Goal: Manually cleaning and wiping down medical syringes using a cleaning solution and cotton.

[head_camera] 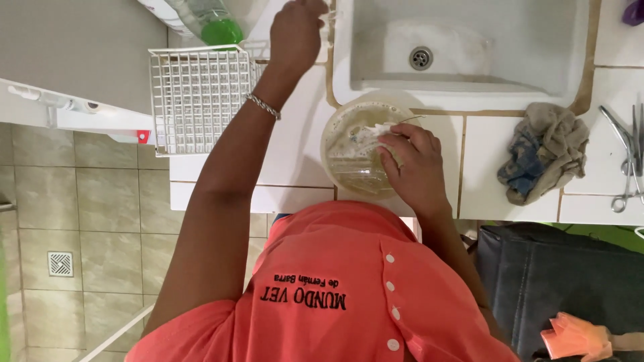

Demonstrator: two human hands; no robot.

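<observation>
Bowl: a round clear bowl (359,149) of cloudy, soapy water sits on the white counter (295,154), just under the right hand and touching the sink's near rim.
Right hand: the right hand (414,169) curls over the bowl's right edge, fingers pinched on a small white scrap, perhaps a sponge or cloth; the view is too poor to say which.
Left hand: the left hand (295,32) reaches far forward beside the sink's left corner; its fingers are cut off by the frame, so I cannot tell its grip.
Doing it well: judged from here, keeping the bowl flat and pressing lightly should stop slopping; a steadying second hand would help.
Edges: the counter's front edge lies just behind the right hand, the sink (463,47) just ahead.
Open room: bare counter lies between the hands; a wire rack (198,97) sits left of the left forearm, a crumpled rag (547,151) and metal instruments (627,157) right of the right hand.
</observation>
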